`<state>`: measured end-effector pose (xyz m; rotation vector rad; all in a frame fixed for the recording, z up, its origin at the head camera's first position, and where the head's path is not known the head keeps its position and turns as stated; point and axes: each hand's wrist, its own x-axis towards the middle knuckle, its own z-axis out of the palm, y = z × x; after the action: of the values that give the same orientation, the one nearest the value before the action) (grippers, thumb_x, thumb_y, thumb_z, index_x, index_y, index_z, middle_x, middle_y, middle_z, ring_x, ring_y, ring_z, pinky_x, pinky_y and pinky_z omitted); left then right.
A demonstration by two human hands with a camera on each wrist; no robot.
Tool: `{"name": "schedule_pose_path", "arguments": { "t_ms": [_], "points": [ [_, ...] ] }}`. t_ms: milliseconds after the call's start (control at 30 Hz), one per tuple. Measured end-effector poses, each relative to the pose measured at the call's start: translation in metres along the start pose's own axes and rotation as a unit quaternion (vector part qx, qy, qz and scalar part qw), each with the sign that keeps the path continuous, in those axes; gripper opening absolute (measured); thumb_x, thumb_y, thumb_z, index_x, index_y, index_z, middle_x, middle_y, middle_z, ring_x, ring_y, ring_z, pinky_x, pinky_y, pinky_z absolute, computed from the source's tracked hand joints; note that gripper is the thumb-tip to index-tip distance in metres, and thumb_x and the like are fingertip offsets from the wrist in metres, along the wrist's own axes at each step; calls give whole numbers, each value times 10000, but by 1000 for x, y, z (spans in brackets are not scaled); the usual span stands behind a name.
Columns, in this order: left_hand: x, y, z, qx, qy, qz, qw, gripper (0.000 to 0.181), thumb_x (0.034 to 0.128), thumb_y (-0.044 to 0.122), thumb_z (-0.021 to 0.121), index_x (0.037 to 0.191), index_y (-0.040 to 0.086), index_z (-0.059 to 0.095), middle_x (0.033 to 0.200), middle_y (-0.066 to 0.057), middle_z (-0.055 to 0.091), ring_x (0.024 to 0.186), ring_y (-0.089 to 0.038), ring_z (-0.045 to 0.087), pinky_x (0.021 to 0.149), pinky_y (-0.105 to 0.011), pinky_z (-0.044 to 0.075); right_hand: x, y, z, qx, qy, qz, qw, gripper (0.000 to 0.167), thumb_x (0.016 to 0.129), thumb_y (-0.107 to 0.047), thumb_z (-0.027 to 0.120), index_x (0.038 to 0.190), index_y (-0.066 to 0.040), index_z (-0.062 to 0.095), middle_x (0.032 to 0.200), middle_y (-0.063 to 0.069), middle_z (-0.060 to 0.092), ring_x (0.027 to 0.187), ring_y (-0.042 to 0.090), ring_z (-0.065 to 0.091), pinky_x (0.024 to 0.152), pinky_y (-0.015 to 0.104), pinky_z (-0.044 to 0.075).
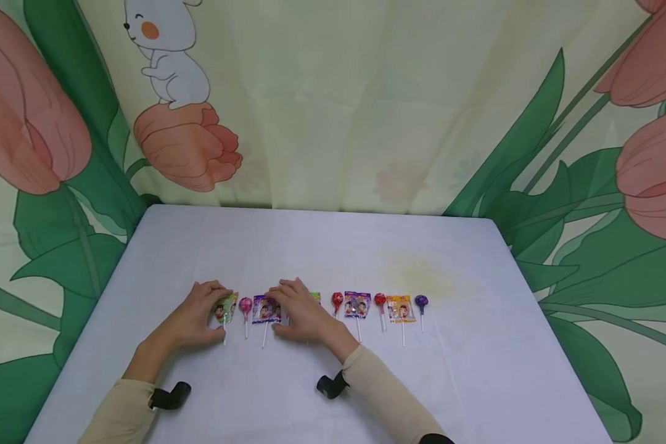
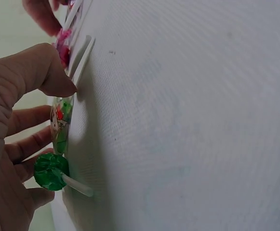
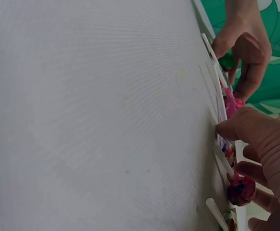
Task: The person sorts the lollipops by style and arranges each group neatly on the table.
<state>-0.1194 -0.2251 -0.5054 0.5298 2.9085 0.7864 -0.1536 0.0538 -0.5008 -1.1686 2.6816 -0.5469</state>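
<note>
My left hand [image 1: 200,316] arches over a flat green-wrapped lollipop [image 1: 226,307], thumb near its stick and fingers by its top edge. Beside those fingers, a round green lollipop [image 2: 50,172] shows in the left wrist view. My right hand [image 1: 305,311] spreads over the row, its fingertips at the right side of a flat purple-wrapped lollipop [image 1: 263,309]. A round dark red lollipop [image 3: 241,189] lies under its fingers in the right wrist view. Between the hands is a round pink lollipop [image 1: 245,305]. Whether the fingertips touch the wrappers is hard to tell.
Farther right the row continues with a round red lollipop [image 1: 337,300], another purple-wrapped one [image 1: 357,304], a second red one [image 1: 380,300], an orange-wrapped one [image 1: 400,308] and a round purple one [image 1: 421,301]. They lie on a white table [image 1: 311,246] before a printed curtain [image 1: 338,123].
</note>
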Motion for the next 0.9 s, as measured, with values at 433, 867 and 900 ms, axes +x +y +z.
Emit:
{"name": "schedule_pose_path", "arguments": {
  "t_ms": [433, 867, 900],
  "points": [
    [3, 1, -1, -38, 84, 169, 9998, 696, 686, 81, 864, 1327, -11, 611, 1287, -193, 542, 1298, -426, 462, 1175, -685, 180, 4, -2, 0, -120, -46, -21, 9999, 588, 911, -317, 744, 1439, -132, 566, 1454, 38, 568, 1433, 239, 423, 1256, 475, 156],
    [6, 3, -2, 103, 64, 177, 9998, 678, 686, 86, 871, 1310, 14, 617, 1257, -201, 572, 1271, -443, 488, 1147, -705, 219, 4, -4, 1, -74, 8, -14, 10000, 513, 908, -293, 754, 1381, -148, 616, 1408, 4, 611, 1370, 184, 500, 1256, 492, 147],
    [7, 3, -3, 102, 64, 185, 9998, 679, 684, 82, 869, 1311, 12, 616, 1256, -202, 573, 1268, -442, 491, 1148, -704, 220, 4, -4, 2, -102, 32, -18, 9999, 511, 905, -293, 755, 1377, -150, 619, 1408, 3, 612, 1368, 182, 501, 1255, 496, 153]
  ]
}}
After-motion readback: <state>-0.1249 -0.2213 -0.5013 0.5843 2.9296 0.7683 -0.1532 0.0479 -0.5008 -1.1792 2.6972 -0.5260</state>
